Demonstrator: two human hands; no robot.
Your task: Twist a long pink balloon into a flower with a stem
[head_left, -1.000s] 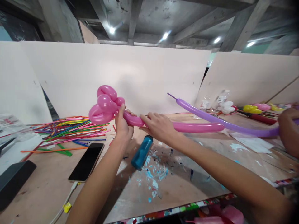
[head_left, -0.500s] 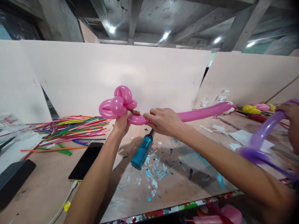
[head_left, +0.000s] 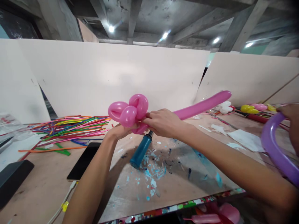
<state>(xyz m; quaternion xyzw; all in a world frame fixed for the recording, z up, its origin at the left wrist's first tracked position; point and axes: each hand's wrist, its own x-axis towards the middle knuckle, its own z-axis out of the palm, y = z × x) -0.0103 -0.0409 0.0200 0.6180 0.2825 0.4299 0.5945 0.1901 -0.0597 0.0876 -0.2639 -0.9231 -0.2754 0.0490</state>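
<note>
A long pink balloon (head_left: 201, 106) is held above the wooden table, with a cluster of twisted bubbles (head_left: 129, 112) at its left end. My left hand (head_left: 120, 130) is closed under the cluster, gripping the balloon at the twist. My right hand (head_left: 164, 123) is closed around the balloon just right of the cluster. The straight tail slants up to the right. A blue hand pump (head_left: 141, 151) lies on the table below my hands.
Several uninflated coloured balloons (head_left: 67, 127) are strewn at the left, with a black phone (head_left: 84, 161) on a cable near them. At the right another person's hand (head_left: 291, 119) holds a purple balloon (head_left: 275, 149). Plastic bottles, paper scraps and small twisted balloons sit at the back right.
The pink balloon's tail swung up from level to slanting upward. The bubble cluster shifted right and my hands came closer together. The other person's purple balloon bent into a curve.
</note>
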